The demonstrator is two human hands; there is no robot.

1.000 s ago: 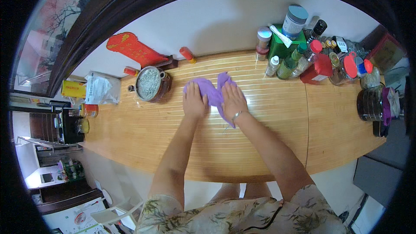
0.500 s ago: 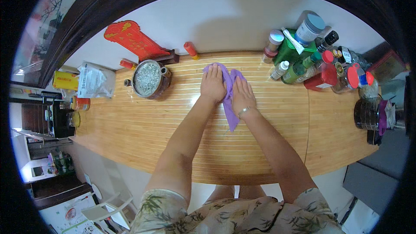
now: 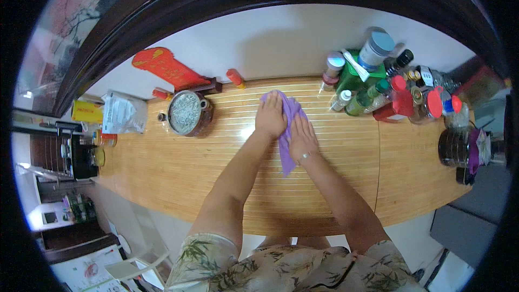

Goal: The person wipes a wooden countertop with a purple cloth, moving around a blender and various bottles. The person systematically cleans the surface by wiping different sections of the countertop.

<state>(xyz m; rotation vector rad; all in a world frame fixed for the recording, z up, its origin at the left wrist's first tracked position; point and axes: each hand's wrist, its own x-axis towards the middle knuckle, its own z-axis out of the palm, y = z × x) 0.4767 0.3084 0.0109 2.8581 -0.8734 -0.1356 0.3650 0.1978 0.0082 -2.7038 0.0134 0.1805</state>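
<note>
Left hand [image 3: 271, 117] and right hand [image 3: 303, 139], spread flat on a purple cloth [image 3: 288, 130]. Wooden table [image 3: 178, 167] beneath. Round lidded pot [image 3: 187, 112] at nine o'clock.

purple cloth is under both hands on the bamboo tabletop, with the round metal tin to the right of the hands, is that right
Not quite. The head view shows the purple cloth under both hands, left hand and right hand, on the bamboo tabletop, but the round metal tin sits to the left of the hands, not the right.

left hand [image 3: 271, 117] + right hand [image 3: 303, 139] | slid farther across table | purple cloth [image 3: 288, 130] bunched narrower
</note>
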